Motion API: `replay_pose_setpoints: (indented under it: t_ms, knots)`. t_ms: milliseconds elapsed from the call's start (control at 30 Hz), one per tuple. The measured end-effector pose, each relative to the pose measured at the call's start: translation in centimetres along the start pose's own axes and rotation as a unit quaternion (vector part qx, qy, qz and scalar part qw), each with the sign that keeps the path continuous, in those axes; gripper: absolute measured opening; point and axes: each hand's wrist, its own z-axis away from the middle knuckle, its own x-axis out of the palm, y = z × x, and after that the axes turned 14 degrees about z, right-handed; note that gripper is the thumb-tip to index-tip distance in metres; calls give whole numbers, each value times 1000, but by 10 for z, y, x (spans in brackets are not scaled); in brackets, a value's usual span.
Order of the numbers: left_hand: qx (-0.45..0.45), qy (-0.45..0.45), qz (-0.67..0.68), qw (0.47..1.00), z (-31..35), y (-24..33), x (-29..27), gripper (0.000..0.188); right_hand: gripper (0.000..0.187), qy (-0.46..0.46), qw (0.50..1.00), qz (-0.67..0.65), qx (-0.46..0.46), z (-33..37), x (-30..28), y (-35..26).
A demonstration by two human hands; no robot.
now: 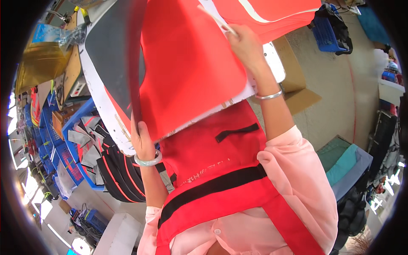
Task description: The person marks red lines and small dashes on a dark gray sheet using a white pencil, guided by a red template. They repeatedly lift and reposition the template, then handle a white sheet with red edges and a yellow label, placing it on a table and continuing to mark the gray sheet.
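Observation:
A large bright red fabric panel (191,63) with rounded corners lies on a white board (95,85) in front of me. My left hand (143,142) is closed on the near edge of a dark red strip or sheet edge (135,72), which stands up beside the panel and is blurred. To its left lies a dark grey panel (108,55). Over the panel's right edge, my right hand (246,46) grips a thin pale stick (214,18); its kind cannot be made out. Another red piece with a white curved band (255,10) is at the far right.
Blue crates (80,123) with grey and black bag pieces stand on the left. A golden plastic bag (44,63) is at the upper left. On the right are an open cardboard box (297,93), a blue basket (327,36) and a bin with teal cloth (346,165).

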Motion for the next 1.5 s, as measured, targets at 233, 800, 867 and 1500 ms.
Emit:
replay_pose_setpoints:
  t_ms: [233, 800, 867, 1500]
  knots:
    - [86, -103, -150, 979, -7, 4, 7, 59, 18, -75, 951, -297, 53, 67, -68, 27]
    - [62, -179, -150, 970, -30, 22, -17, 41, 46, -316, 886, 137, -311, 75, -14, -27]
    - [44, -192, -129, 972, -31, 23, -20, 41, 45, -324, 883, 139, -310, 72, -16, -28]
    - [216, -161, -360, 893, -15, 8, -7, 61, 26, -483, 860, 28, -163, 53, -4, -35]
